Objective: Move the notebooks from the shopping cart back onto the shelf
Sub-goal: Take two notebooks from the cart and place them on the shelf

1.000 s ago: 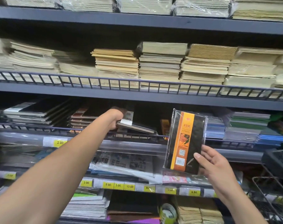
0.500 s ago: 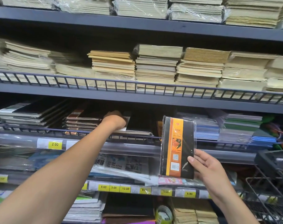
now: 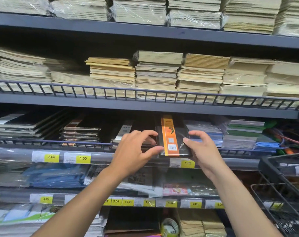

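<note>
A black notebook (image 3: 175, 134) with an orange band, wrapped in clear plastic, lies tilted into the third shelf (image 3: 145, 109), its near end sticking out over the wire rail. My right hand (image 3: 202, 151) holds its right edge, thumb on the cover and fingers arched above. My left hand (image 3: 135, 151) meets its left edge with thumb and curled index finger. Stacks of dark notebooks (image 3: 80, 134) lie to the left on the same shelf. The shopping cart (image 3: 280, 183) shows as a black wire frame at the lower right; its contents are out of view.
Beige notebook piles (image 3: 157, 74) fill the shelf above behind a wire rail. Blue and green notebook stacks (image 3: 244, 134) sit right of the black one. Yellow price tags (image 3: 187, 163) line the shelf edges. Lower shelves hold wrapped paper goods and a tape roll (image 3: 169, 227).
My right hand carried the black notebook up from in front of the lower shelf and laid it onto the third shelf. My left hand came out of the shelf and moved right to its left edge.
</note>
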`<state>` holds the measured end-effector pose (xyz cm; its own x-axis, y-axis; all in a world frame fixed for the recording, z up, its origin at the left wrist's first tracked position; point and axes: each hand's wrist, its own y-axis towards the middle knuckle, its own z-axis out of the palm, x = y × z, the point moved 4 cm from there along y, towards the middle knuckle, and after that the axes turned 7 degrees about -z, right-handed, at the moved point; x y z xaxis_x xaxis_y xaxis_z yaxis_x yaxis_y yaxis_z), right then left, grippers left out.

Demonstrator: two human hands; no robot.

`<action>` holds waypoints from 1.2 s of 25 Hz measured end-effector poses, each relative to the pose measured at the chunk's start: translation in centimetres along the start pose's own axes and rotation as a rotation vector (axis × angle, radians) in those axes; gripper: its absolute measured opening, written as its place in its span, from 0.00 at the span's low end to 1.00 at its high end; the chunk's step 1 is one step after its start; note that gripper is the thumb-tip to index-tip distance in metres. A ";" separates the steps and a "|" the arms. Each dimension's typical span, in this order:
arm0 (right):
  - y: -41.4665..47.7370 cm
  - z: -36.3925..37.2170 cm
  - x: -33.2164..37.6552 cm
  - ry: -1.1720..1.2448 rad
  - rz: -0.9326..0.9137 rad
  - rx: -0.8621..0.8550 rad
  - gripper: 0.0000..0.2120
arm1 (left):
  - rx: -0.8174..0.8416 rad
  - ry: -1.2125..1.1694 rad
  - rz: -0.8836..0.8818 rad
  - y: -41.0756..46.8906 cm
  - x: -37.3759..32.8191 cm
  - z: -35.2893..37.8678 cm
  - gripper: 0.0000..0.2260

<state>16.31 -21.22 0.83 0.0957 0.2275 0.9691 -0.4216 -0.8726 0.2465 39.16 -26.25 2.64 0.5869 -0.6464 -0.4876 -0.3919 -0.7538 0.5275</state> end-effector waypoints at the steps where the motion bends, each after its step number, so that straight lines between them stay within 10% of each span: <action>1: 0.5 0.4 0.4 -0.007 -0.001 -0.019 0.12 | -0.012 0.028 0.013 0.0 -0.1 0.3 0.26; 6: 2.8 1.3 1.4 -0.114 -0.036 0.000 0.05 | -0.112 0.060 0.001 1.3 0.0 1.3 0.18; 15: 4.3 1.7 2.7 -0.686 -0.217 0.258 0.29 | -0.107 0.005 -0.129 4.2 0.9 2.8 0.12; 23: 4.9 3.6 3.2 -1.472 -0.546 0.163 0.19 | 0.012 0.213 -0.184 6.1 1.2 3.6 0.14; 30: 4.2 3.2 1.9 -1.626 -0.573 0.159 0.13 | 0.142 0.356 -0.178 6.3 0.4 4.9 0.14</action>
<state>17.59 -25.89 3.73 0.9698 -0.0475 -0.2391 0.0642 -0.8966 0.4382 33.43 -31.90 2.33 0.8524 -0.4422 -0.2789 -0.3413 -0.8748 0.3438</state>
